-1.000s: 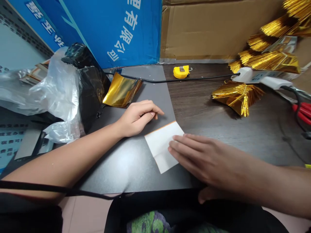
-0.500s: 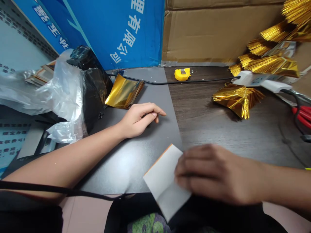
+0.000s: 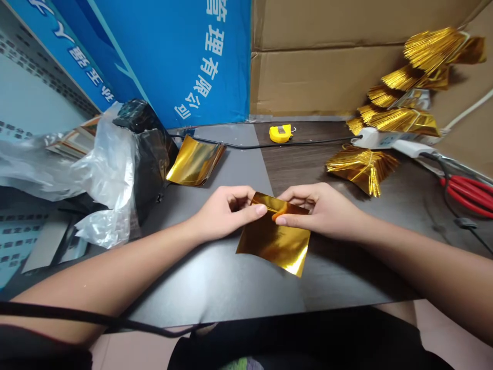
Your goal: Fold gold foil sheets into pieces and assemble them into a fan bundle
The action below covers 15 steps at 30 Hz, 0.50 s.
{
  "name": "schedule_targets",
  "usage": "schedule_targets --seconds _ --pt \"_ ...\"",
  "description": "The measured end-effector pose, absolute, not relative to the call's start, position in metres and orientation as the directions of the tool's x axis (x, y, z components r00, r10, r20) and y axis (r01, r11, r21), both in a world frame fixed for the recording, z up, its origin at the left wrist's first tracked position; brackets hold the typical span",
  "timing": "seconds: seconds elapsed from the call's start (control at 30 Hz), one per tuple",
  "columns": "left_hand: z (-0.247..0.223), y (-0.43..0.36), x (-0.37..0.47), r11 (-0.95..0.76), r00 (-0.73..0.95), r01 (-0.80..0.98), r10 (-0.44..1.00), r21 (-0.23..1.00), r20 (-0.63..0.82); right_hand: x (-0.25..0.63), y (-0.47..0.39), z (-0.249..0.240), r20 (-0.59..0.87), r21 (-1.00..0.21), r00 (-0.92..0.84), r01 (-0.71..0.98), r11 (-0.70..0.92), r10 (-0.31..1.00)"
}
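Note:
A square gold foil sheet (image 3: 275, 241) is held above the desk, its shiny side up and its far edge bent over. My left hand (image 3: 231, 211) pinches the far left part, thumb on top. My right hand (image 3: 318, 209) pinches the far right part, its thumb pointing left. The fingertips under the sheet are hidden. Behind my left hand lies a small stack of gold sheets (image 3: 194, 160). A bundle of pleated gold foil (image 3: 362, 167) rests on the desk beyond my right hand.
A yellow tape measure (image 3: 281, 133) sits near a black cable at the back. White power strips (image 3: 412, 148), more pleated gold bundles (image 3: 408, 119) and red-handled scissors (image 3: 468, 192) are at right. Plastic bags (image 3: 106, 180) lie at left.
The sheet has moved from the front edge onto the area between my hands and now shows its gold side. My left hand has taken hold of it; the view has shifted slightly.

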State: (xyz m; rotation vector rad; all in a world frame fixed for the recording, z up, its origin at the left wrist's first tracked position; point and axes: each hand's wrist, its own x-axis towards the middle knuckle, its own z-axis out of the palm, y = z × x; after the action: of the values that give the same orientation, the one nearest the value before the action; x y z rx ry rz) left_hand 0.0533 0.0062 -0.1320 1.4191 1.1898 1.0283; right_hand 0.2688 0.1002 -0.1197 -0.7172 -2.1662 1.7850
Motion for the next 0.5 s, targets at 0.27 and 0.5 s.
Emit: schedule_targets --seconds 0.27,0.5 --pt "-0.137 0.009 0.056 -0.033 -0.002 0.282 0.999 0.959 0.035 0.269 0.110 -0.126 -0.075 -0.954 -0.824 0.224 0.201 0.561" --pt "-0.139 0.012 0.049 -0.083 -0.117 0.338 0.985 0.938 0.129 0.268 0.123 -0.123 -0.147 -0.940 -0.765 0.306 0.153 0.627"
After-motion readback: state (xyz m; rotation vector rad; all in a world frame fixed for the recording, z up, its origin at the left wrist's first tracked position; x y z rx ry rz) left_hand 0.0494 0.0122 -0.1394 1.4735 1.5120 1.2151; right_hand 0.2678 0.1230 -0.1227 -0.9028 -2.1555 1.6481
